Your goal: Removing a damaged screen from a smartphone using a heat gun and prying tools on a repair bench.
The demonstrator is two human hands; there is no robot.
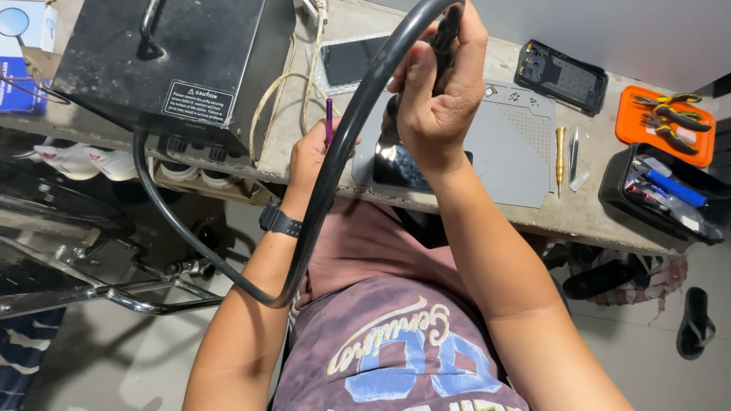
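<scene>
A: What does the right hand hold?

B: It closes in a fist around a black hot-air handle, and a thick black hose runs from it in a loop down to the black station box.

A: And the left hand?

B: Its fingers pinch a thin purple tool, standing upright, just beside the hose.

A: Where is the phone?

B: The dark phone lies on the grey mat, directly under the right hand. Well apart, an orange tray holds pliers.
</scene>
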